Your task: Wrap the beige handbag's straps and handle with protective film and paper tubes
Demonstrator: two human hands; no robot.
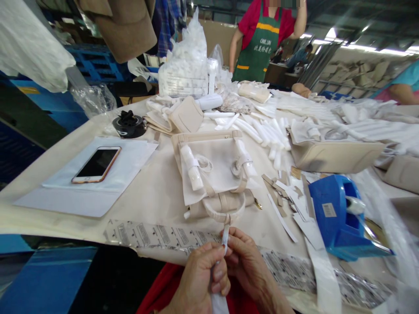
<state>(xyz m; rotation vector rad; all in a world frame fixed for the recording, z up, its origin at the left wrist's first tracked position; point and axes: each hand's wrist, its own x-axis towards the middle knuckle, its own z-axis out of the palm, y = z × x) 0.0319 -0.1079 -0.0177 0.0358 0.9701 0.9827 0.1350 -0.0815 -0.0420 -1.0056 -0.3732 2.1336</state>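
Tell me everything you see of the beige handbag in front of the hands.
The beige handbag lies on the table, curved handle toward the person. It looks smooth and leather-like. A white sheet covers much of its upward face; white-wrapped rolls lie near both sides. A small gold-coloured fitting shows at its near right edge. A white strip leads from the handle to the left hand and right hand, which both hold that strip.

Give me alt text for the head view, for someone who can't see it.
A person's left hand and right hand hold a white strip in front of a partly wrapped beige handbag on a cluttered table. A smartphone lies left, a blue tape dispenser right.
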